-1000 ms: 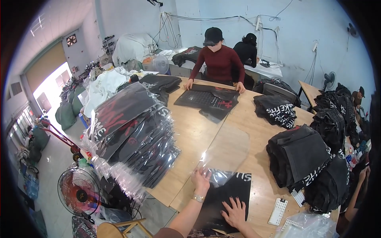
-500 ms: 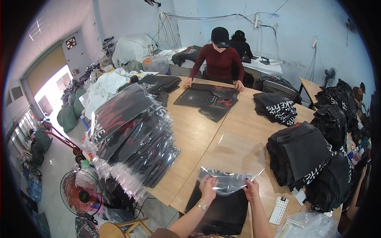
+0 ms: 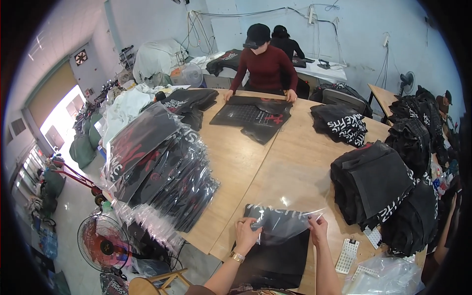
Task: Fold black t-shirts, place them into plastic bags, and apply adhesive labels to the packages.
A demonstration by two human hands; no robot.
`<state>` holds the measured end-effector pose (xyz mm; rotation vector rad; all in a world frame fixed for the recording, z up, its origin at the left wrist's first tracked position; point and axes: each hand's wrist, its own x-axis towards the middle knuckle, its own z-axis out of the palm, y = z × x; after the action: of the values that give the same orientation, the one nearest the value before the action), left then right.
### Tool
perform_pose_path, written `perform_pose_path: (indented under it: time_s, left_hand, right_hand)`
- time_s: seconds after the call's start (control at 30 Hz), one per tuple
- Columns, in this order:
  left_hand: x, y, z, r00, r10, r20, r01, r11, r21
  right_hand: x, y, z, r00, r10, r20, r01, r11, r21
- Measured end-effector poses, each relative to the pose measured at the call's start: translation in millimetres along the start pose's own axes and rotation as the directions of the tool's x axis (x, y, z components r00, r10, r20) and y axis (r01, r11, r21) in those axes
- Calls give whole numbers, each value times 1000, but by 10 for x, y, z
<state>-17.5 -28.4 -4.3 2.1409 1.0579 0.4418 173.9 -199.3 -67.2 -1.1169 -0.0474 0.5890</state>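
Observation:
A folded black garment [image 3: 282,263] with white lettering on its far end lies on the wooden table in front of me. A transparent plastic bag [image 3: 290,223] covers that far end, and the near part stays bare. My left hand [image 3: 247,232] is closed on the bag's left side, its thumb over the plastic. At the right corner of its opening, my right hand [image 3: 318,227] pinches the bag's edge between thumb and fingers. Both forearms reach up from the lower edge.
A pile of bagged black garments [image 3: 162,167] spreads on the left. Folded black garments [image 3: 371,182] stand stacked on the right, near white sticker sheets [image 3: 347,255] and loose plastic bags [image 3: 393,275]. Across the table [image 3: 236,182], a co-worker [image 3: 265,69] handles a garment. A fan [image 3: 103,244] stands lower left.
The bag has come down toward me over the garment's lettered end. My left hand has shifted slightly left, my right slightly right. The co-worker's head has tilted, and the view has shifted slightly.

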Motion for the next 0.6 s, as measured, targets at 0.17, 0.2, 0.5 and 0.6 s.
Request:
perform_pose_path:
  time_s: [0.17, 0.2, 0.5, 0.6]
  left_hand:
    - [37, 99, -53, 881, 471, 39, -425, 753, 503]
    - [53, 50, -27, 882, 469, 42, -425, 754, 501]
    - [10, -43, -73, 911, 181, 370, -312, 890, 331]
    - [-17, -121, 22, 943, 187, 274, -269, 914, 304]
  right_hand:
    - [-78, -128, 111, 1000, -9, -22, 8, 999, -36]
    - [-99, -145, 119, 999, -14, -51, 10, 996, -92]
    - [-236, -226, -221, 989, 67, 134, -85, 988, 132]
    - [-287, -262, -404, 975, 104, 195, -97, 994, -48]
